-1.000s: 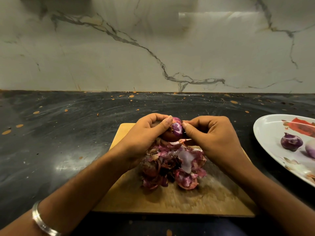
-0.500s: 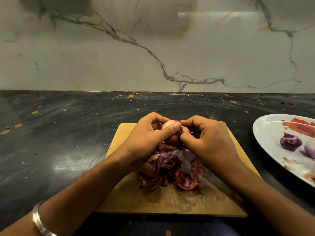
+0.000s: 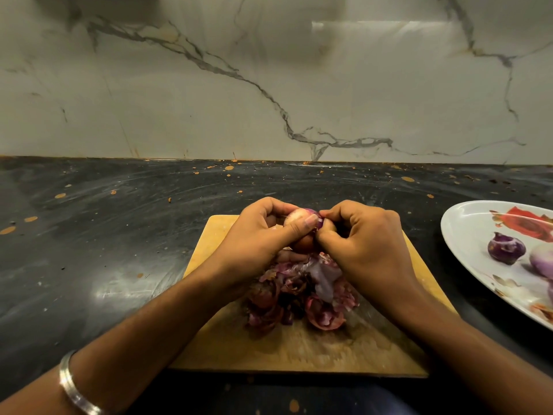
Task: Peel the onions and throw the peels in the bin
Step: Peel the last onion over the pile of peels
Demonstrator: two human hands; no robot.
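Observation:
A small red onion point(image 3: 299, 218), partly pale where its skin is off, sits between both hands above the wooden cutting board point(image 3: 299, 351). My left hand point(image 3: 257, 241) grips it from the left, thumb laid across its front. My right hand point(image 3: 365, 244) has its fingertips pinching the purple skin at the onion's right side. Under the hands a heap of purple and brown onion peels point(image 3: 302, 295) lies on the board. No bin is in view.
A white flowered plate point(image 3: 466, 226) at the right holds a peeled purple onion point(image 3: 506, 249) and another pale one point(image 3: 543, 259) at the frame edge. The board lies on a dark stone counter point(image 3: 104, 250) backed by a marble wall. A metal bangle point(image 3: 74, 390) circles my left wrist.
The onion has turned in my hands, showing more pale surface. My left thumb has slid across its front and my right fingertips have closed in on the skin.

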